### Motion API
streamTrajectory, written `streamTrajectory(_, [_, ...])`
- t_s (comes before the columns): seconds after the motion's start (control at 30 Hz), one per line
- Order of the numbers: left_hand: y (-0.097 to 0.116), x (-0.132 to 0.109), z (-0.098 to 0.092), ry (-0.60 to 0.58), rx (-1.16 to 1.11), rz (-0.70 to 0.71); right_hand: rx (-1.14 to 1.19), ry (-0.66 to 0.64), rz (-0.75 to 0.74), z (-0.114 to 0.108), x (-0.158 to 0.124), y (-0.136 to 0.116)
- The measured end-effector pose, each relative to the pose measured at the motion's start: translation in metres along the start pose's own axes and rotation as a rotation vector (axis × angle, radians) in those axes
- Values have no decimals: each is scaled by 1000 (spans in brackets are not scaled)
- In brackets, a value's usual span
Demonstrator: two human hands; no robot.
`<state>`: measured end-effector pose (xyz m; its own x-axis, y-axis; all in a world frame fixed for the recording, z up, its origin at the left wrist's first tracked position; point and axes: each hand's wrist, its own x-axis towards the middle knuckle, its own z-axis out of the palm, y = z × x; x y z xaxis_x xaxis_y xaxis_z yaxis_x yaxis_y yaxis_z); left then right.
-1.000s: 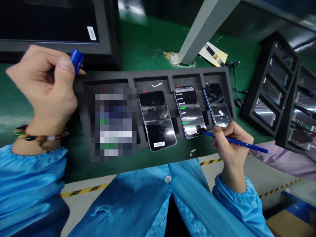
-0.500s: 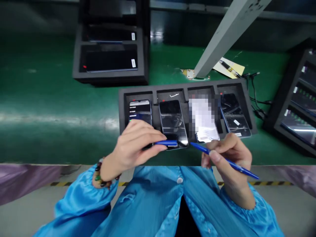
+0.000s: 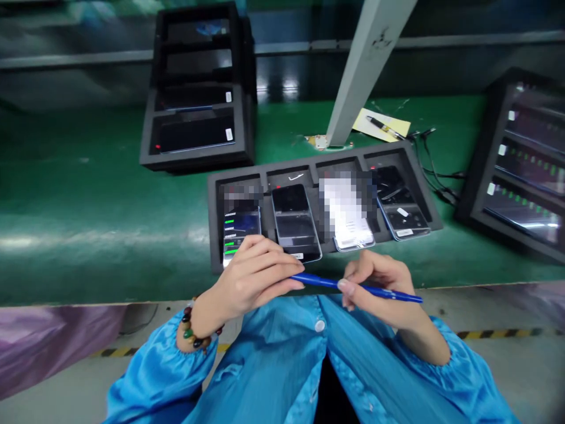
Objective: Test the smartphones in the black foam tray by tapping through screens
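A blue pen [image 3: 375, 290] lies level between my two hands, just in front of a black foam tray [image 3: 212, 235]. My right hand [image 3: 379, 285] is closed round the pen's middle. My left hand [image 3: 256, 274] is closed on the pen's left end, where the blue cap [image 3: 309, 278] sits. The tray holds several phones [image 3: 295, 222]; the leftmost screen [image 3: 238, 232] shows green bars. A bead bracelet [image 3: 194, 330] circles my left wrist, and both arms wear blue sleeves.
A stack of black trays with phones [image 3: 196, 126] stands at the back left on the green belt [image 3: 88, 206]. A grey post [image 3: 362, 65] rises behind the tray, beside a yellow note with a pen [image 3: 382, 125]. More trays [image 3: 516, 171] and cables [image 3: 436, 176] stand at the right.
My left hand came down from the upper left with the blue cap and met the pen's tip. The right hand drew the pen back off the phones. The view pulled back.
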<state>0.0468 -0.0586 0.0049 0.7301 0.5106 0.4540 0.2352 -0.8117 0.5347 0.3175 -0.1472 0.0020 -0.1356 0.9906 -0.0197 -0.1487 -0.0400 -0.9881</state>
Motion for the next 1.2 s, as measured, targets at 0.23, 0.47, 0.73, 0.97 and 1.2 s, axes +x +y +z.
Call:
streamTrajectory(0.23, [7,17,9,-95,-152,30,-40,6,-129,-7,-10,4])
streamTrajectory(0.47, [17,38,8,-193,-154,-53,-299,24,-469,-22,-14,5])
streamTrajectory(0.73, [-43,-18,-52,161,406,-549,-1455,553,-275,-225,-12,13])
streamTrajectory(0.97, [-61,-63,-37,321,364,-735,-1295,476,-347,-176,3,10])
streamTrajectory(1.2, [-81,-62,-28,453,293,-776,-1106,-35,-386,-81,0,9])
